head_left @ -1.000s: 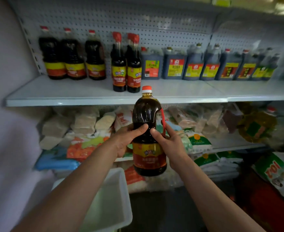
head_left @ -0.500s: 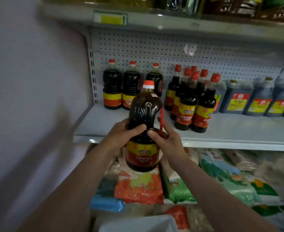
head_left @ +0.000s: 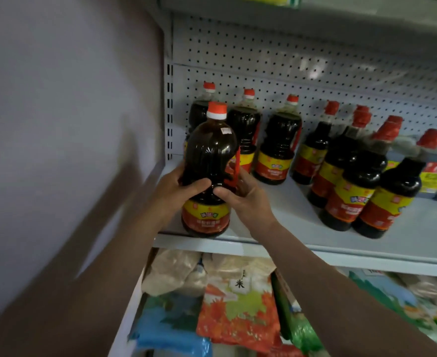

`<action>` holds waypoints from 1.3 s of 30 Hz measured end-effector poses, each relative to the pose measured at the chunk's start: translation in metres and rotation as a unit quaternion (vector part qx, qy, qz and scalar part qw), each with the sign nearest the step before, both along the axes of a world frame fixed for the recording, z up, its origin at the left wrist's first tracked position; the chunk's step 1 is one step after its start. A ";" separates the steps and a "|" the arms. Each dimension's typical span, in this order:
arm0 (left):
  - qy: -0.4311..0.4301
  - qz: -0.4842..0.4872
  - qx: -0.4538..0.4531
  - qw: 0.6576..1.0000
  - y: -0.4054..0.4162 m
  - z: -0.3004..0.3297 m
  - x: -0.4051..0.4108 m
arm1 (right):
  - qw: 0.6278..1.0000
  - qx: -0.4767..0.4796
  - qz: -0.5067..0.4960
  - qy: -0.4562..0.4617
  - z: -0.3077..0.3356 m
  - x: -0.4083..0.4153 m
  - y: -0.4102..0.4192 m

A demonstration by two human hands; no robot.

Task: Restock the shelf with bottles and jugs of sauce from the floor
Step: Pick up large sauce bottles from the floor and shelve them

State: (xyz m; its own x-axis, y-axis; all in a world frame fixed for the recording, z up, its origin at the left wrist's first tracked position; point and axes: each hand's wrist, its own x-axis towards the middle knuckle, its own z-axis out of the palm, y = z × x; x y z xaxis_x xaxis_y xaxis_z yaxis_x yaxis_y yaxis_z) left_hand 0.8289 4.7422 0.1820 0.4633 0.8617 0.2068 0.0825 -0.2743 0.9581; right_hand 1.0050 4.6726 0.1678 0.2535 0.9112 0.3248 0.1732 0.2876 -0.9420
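The shelf (head_left: pixel 302 228) is a pale metal board with a pegboard back (head_left: pixel 289 60), set against a plain wall (head_left: pixel 58 124) at its left end. Bagged dry goods (head_left: pixel 235 313) lie on the level below.

Stock on the board: three jugs (head_left: pixel 276 148) of dark sauce stand along the back at the left end. To their right a cluster of slimmer red-capped bottles (head_left: pixel 351 184) runs toward the front edge. Blue containers (head_left: pixel 436 176) sit further right, partly cut off by the frame.

The item in hand is a jug of sauce (head_left: pixel 208 176), upright, at the front left corner of the board, just ahead of the back row. Its base appears to meet the board close to the front lip; whether weight is fully set down cannot be confirmed.

The left hand (head_left: pixel 178 188) grips the jug's waist, thumb across the front. The right hand (head_left: pixel 243 199) grips the opposite side, fingers curled by the red handle (head_left: pixel 234 171).

Risks, as judged: the base sits near the lip, so release without a push inward could let the jug tip forward off the board. A hard push could knock the jug behind it. The right-hand fingers could snag the handle on withdrawal and pull the jug over.
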 end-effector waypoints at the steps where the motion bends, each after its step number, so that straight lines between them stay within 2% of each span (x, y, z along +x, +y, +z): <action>1: -0.006 0.012 -0.011 1.000 0.011 -0.002 -0.001 | 1.000 0.000 0.000 -0.003 -0.001 0.000 0.011; 5: 0.037 0.035 -0.014 0.999 0.045 -0.008 -0.002 | 1.000 -0.009 0.004 0.007 -0.009 0.000 0.045; 12: 0.039 0.010 -0.087 0.995 0.091 0.010 0.011 | 1.000 -0.022 0.010 -0.008 -0.009 0.009 0.102; 17: 0.042 -0.001 -0.101 0.994 0.121 0.004 0.014 | 0.998 -0.050 -0.004 -0.039 -0.007 0.009 0.124; 29: 0.026 0.008 -0.065 0.998 0.153 -0.012 0.025 | 0.991 -0.079 -0.049 -0.096 -0.014 0.013 0.149; 33: 0.077 0.106 0.006 0.991 0.141 -0.012 0.028 | 0.973 -0.116 -0.126 -0.152 -0.007 0.013 0.121; 35: 0.113 0.187 0.055 0.974 0.130 -0.008 0.032 | 0.963 -0.126 -0.173 -0.164 -0.001 0.024 0.094; 39: 0.135 0.303 0.092 0.939 0.094 -0.002 0.056 | 0.925 -0.155 -0.231 -0.257 0.022 0.075 0.020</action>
State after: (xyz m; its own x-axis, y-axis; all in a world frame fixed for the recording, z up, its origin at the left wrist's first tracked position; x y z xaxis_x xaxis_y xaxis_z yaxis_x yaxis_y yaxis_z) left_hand 0.8854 4.8359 0.1801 -0.0431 0.9452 0.3235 0.5091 -0.2579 0.8212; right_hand 1.0803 4.6930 0.1894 0.5241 0.8132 0.2530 0.6592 -0.1992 -0.7251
